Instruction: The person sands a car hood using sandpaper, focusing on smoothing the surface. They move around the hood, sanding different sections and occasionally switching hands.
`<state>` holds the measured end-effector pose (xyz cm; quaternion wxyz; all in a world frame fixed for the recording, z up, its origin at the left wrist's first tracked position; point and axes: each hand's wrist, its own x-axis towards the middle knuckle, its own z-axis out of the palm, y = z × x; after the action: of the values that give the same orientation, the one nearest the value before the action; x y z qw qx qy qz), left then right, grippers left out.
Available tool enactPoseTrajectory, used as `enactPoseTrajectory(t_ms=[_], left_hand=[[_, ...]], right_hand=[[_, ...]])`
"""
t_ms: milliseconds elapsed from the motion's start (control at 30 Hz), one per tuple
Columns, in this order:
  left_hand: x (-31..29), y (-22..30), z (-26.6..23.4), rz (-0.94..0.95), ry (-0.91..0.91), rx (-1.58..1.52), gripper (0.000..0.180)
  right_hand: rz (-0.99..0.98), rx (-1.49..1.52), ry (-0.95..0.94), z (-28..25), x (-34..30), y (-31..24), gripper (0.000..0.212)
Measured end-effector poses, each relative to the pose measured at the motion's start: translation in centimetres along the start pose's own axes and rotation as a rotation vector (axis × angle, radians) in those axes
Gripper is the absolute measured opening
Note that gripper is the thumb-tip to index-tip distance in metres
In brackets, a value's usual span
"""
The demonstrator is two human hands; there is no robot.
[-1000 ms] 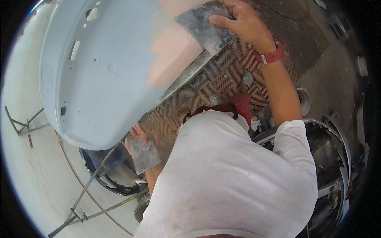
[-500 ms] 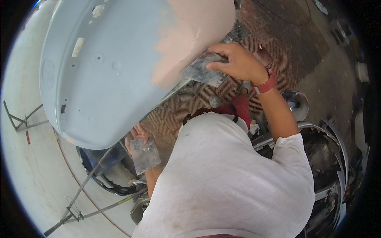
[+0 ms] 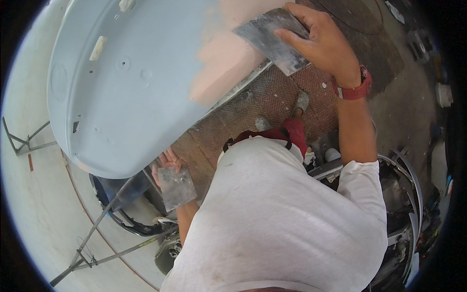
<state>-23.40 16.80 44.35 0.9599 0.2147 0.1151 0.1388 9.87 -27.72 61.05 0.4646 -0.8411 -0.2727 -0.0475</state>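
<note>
A large light-grey car body panel (image 3: 141,97) fills the upper left, with a pinkish patch of filler (image 3: 224,63) along its right side. My right hand (image 3: 326,44) is closed on a flat grey filler spreader (image 3: 272,39), thumb on its upper face. The spreader's left corner lies over the pink patch; whether it touches cannot be made out. Below the panel's lower edge, my left hand (image 3: 168,160) grips a smaller square grey spreader (image 3: 177,189), smeared with pale residue. Part of that hand is hidden behind the plate.
A metal stand (image 3: 104,209) reaches under the panel at the lower left. Dark car parts (image 3: 138,214) lie on the floor beside it, and more curved parts (image 3: 401,204) are behind my right arm. A patterned brown mat (image 3: 277,97) covers the floor beneath me.
My right hand has moved up and slightly right with its spreader, from the panel's edge to over the upper pink area. My left hand stays nearly in place. The view has shifted slightly.
</note>
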Motion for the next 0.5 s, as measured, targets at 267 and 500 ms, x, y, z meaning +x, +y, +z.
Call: enactPoseTrajectory(t_ms=[267,500], left_hand=[[0.2,-0.3,0.0,0.006,-0.001,-0.011,0.077],[0.4,-0.3,0.3,0.005,0.002,-0.009,0.078]], right_hand=[[-0.059,0.217,-0.027,3.1,-1.1,5.6,0.041],[0.153,0.617,-0.146,5.4,-3.1,5.8,0.036]])
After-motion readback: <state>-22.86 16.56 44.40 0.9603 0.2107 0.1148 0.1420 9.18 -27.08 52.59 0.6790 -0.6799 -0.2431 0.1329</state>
